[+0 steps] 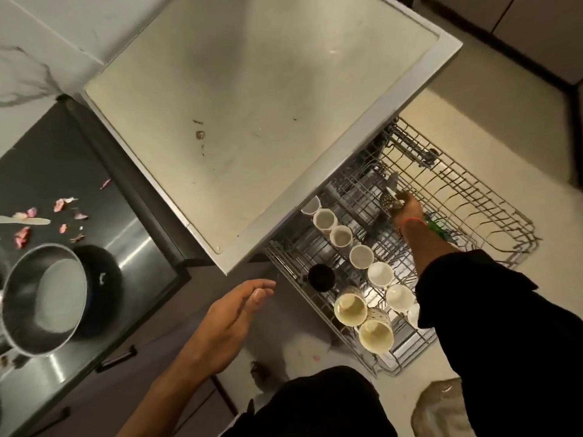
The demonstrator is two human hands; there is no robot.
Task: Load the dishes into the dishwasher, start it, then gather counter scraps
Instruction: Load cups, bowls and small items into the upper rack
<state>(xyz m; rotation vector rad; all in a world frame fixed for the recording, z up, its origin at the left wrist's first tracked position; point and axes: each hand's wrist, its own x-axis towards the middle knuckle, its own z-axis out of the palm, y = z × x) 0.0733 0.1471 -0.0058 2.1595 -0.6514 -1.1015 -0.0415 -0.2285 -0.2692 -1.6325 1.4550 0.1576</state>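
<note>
One knife [392, 193], speckled handle, blade pointing into the machine: your right hand [407, 207] grips it over the far middle of the pulled-out rack [492, 216]. Lower it flat between the tines, clear of the cups [361, 256] lined along the near rail. Left hand [233, 313], fingers loose, holding nothing, beside the rack's corner; keep it out. Scraps [61, 205] wait on the counter [94, 184].

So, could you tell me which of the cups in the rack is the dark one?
It is the black cup, standing alone on the side of the rack nearest the left hand; every other cup there is white or cream.
</note>
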